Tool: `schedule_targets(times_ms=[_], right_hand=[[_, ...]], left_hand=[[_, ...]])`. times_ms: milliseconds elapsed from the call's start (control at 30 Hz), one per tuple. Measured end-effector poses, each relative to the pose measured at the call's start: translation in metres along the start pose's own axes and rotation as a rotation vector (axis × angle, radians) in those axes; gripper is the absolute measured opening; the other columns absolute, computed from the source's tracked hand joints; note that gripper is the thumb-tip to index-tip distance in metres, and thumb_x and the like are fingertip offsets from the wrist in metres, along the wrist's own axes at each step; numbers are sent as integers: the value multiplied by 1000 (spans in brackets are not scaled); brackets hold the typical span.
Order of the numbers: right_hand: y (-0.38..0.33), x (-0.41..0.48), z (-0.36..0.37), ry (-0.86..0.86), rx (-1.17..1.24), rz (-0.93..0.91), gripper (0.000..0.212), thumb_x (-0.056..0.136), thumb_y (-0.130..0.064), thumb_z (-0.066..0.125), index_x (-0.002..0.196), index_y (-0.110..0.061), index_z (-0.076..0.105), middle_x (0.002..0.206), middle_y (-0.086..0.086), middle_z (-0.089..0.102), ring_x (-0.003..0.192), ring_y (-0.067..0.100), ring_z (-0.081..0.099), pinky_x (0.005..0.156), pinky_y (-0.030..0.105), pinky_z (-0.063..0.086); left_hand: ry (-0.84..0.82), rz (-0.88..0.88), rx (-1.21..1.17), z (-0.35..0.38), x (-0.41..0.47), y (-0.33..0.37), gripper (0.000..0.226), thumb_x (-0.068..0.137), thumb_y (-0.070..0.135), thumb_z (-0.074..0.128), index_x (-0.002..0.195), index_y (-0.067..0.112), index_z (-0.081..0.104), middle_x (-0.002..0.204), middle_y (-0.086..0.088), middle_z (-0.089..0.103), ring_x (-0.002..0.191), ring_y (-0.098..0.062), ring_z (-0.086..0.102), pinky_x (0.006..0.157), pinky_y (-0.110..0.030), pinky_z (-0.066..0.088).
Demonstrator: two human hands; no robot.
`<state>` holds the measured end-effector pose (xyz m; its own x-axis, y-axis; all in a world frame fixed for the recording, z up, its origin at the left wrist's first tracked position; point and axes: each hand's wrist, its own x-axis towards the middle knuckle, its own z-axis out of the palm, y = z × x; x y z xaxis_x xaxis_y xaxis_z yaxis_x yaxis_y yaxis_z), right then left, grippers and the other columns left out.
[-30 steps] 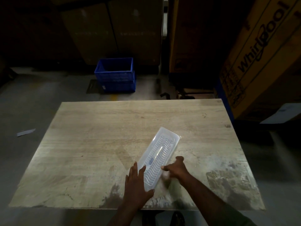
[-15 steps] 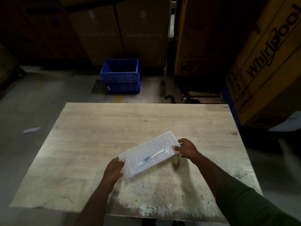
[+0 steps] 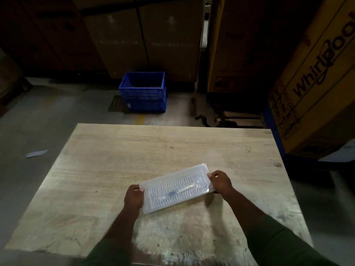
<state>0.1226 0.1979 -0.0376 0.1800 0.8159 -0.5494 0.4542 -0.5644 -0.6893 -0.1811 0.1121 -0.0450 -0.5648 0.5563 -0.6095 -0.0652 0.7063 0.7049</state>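
A flat translucent plastic case (image 3: 176,188) with a wavy ribbed lid lies nearly crosswise over the wooden table (image 3: 153,150), its right end slightly farther from me. Inside it I can make out a slim pen-like item with a blue band. My left hand (image 3: 133,197) grips the case's left end, with the thumb on top. The right end is held by my right hand (image 3: 221,182), fingers curled over the edge.
A blue plastic crate (image 3: 143,92) stands on the floor beyond the table. Tall cardboard appliance cartons line the back, and a tilted Whirlpool carton (image 3: 315,89) stands close to the table's right side. A paper scrap (image 3: 36,153) lies on the floor at left.
The case has swung from pointing away from me to lying nearly crosswise. Both hands shifted from its near end to its two ends, and it sits a little closer to the table's middle.
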Motion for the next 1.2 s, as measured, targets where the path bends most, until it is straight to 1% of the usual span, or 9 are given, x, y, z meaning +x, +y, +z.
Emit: schedule_targets(times_ms=[33,133,233,333,500,633,833,1033,1200], right_hand=[[-6,1,-2,-17,-44,-32,6,89,-22,65,86,-17,63,89,3,62,83,25,61,75,36,56],[-27,8,-5,-198,-1,-56,40,86,3,54,122,-15,58,96,5,61,75,16,57,56,21,46],[-41,3,-3,-240,200,39,21,96,-13,53,116,-13,60,104,7,60,80,15,55,64,25,45],[-40,-4,3,-161,241,74,26,99,-35,48,96,-13,61,102,10,61,84,19,56,75,31,46],[-14,-8,2,-244,398,122,27,95,-43,53,89,-18,57,99,8,57,95,21,52,84,33,41],[21,10,-8,-370,553,171,77,66,-71,70,124,-20,63,134,6,60,127,30,54,113,50,36],[-41,-54,-42,-329,561,171,60,94,-62,39,99,-11,69,94,17,76,93,37,71,96,55,52],[-68,-64,-62,-155,528,82,57,84,-66,51,103,-15,70,104,17,74,94,37,71,94,53,54],[-62,-69,-79,-321,704,38,66,79,-72,56,128,-28,62,135,9,62,127,37,54,107,62,38]], left_hand=[[-13,4,-8,-1,0,2,14,92,10,55,103,6,62,109,-23,65,87,-32,62,68,-37,51],[-140,-19,-72,-5,0,7,27,93,11,54,118,5,62,117,-23,67,98,-37,66,79,-49,56],[-227,-78,-182,-6,-12,11,25,97,30,52,117,17,59,113,-13,67,101,-36,65,79,-59,55],[-200,-73,-234,-5,-27,18,26,99,39,44,114,21,55,105,-6,64,97,-32,63,77,-51,55],[-249,-40,-295,-8,-26,18,47,95,51,46,120,14,59,116,-22,67,102,-42,67,83,-61,55],[-323,-17,-286,-9,-34,42,46,96,48,45,115,11,66,110,-25,70,97,-40,70,82,-52,58],[-326,138,-248,-6,-48,99,50,94,52,46,114,11,67,108,-21,72,96,-37,70,90,-55,55],[-283,70,-260,1,-62,129,54,90,58,48,119,15,64,108,-14,70,93,-35,68,80,-44,58],[-233,30,-355,-1,-78,138,51,89,58,50,116,16,58,112,-10,64,94,-31,64,79,-42,54]])
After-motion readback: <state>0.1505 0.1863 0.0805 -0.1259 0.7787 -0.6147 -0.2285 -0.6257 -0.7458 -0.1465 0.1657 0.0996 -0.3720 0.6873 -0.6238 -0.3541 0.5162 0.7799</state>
